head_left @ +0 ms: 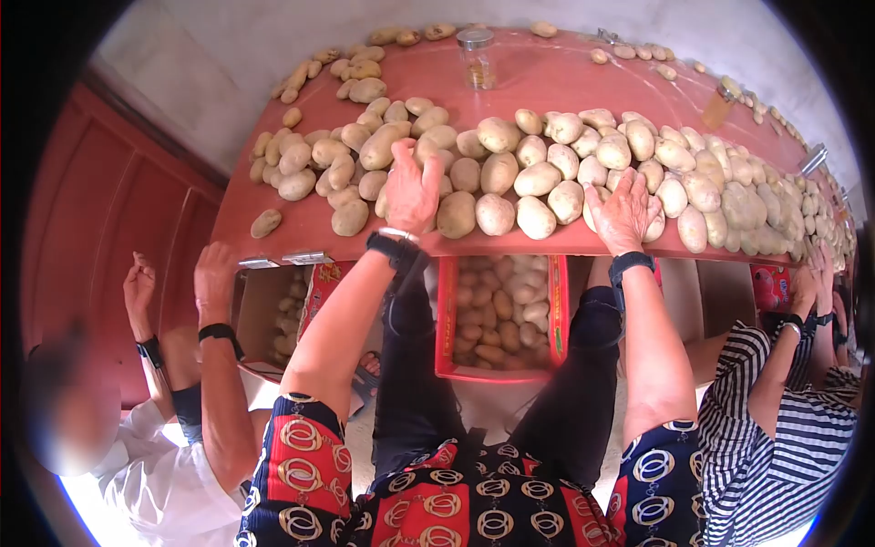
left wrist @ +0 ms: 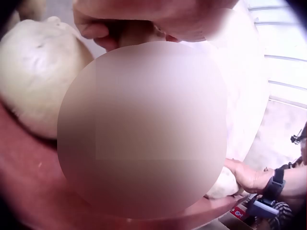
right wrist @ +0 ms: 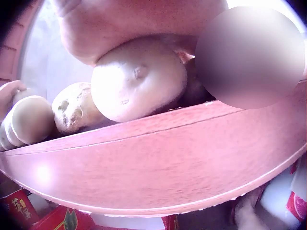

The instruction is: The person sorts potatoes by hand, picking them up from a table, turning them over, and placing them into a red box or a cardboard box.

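In the head view, my left hand (head_left: pixel 412 196) reaches over the potatoes near the table's front edge, its fingers bent. The left wrist view shows that hand (left wrist: pixel 158 19) from below, with a tan potato (left wrist: pixel 136 33) between thumb and fingers. Further right my right hand (head_left: pixel 623 214) grips down over a potato, thumb spread to the left. Its palm lies right on a pale potato (right wrist: pixel 139 79) with a small knob in the right wrist view. A large potato (left wrist: pixel 41 76) sits beside my left hand. Blurred discs hide part of both wrist views.
Many potatoes (head_left: pixel 538 180) cover the red table (head_left: pixel 583 77). A glass jar (head_left: pixel 477 59) stands at the back. Below the front edge a red box (head_left: pixel 445 319) of potatoes sits between my knees. People work on both sides; one hand (head_left: pixel 214 273) is at the left edge.
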`<act>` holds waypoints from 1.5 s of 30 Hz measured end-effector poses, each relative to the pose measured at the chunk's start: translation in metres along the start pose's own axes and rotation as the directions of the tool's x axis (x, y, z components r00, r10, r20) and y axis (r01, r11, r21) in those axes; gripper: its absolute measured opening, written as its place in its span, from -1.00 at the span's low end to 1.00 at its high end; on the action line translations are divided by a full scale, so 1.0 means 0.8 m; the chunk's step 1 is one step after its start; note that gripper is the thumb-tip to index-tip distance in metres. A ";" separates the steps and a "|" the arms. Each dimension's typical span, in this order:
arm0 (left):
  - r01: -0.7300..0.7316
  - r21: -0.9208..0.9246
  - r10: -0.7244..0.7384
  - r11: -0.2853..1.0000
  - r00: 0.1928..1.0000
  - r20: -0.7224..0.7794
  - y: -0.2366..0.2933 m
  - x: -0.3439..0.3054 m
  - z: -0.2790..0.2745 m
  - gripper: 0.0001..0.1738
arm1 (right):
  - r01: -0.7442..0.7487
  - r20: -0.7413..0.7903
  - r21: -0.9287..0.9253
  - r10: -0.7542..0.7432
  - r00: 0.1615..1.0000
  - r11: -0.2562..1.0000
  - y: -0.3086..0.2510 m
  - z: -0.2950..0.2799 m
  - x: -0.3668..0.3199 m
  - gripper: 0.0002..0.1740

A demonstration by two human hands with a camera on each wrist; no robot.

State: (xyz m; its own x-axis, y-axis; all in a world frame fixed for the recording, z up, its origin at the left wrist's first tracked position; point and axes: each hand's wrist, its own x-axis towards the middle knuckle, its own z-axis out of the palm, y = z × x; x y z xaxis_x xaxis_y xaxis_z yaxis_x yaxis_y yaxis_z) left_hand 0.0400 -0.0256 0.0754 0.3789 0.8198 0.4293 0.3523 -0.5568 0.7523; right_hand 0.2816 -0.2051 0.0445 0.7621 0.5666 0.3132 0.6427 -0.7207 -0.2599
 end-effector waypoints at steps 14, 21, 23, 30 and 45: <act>0.040 0.483 -0.186 0.875 0.948 0.258 -0.019 0.074 0.039 -0.40 | 0.016 -0.026 -0.011 -0.016 1.000 1.000 0.003 -0.001 -0.001 0.03; -0.273 0.342 0.324 0.899 0.941 -0.099 -0.111 0.059 0.018 -0.53 | 0.027 -0.057 0.044 -0.024 0.998 0.999 0.011 0.013 0.003 0.02; -0.238 0.351 0.272 0.906 0.961 -0.050 -0.095 0.001 -0.002 -0.56 | 0.042 -0.067 0.049 -0.039 0.997 0.998 0.012 0.013 0.004 0.01; -0.207 0.457 0.277 0.865 0.956 -0.092 -0.107 -0.057 -0.003 -0.59 | 0.047 -0.070 -0.008 -0.048 0.996 0.999 0.009 0.009 0.008 0.00; -0.133 0.428 0.229 0.894 0.956 -0.182 -0.092 -0.055 0.004 -0.64 | 0.024 0.059 -0.063 -0.021 0.998 0.998 0.006 0.000 0.013 0.03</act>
State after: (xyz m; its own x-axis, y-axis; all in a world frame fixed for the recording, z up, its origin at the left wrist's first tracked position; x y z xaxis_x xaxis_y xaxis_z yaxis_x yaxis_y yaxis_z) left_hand 0.0005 -0.0211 -0.0005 0.2872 0.6806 0.6740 0.6308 -0.6639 0.4015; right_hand 0.2931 -0.2026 0.0465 0.7520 0.6038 0.2643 0.6548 -0.7303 -0.1945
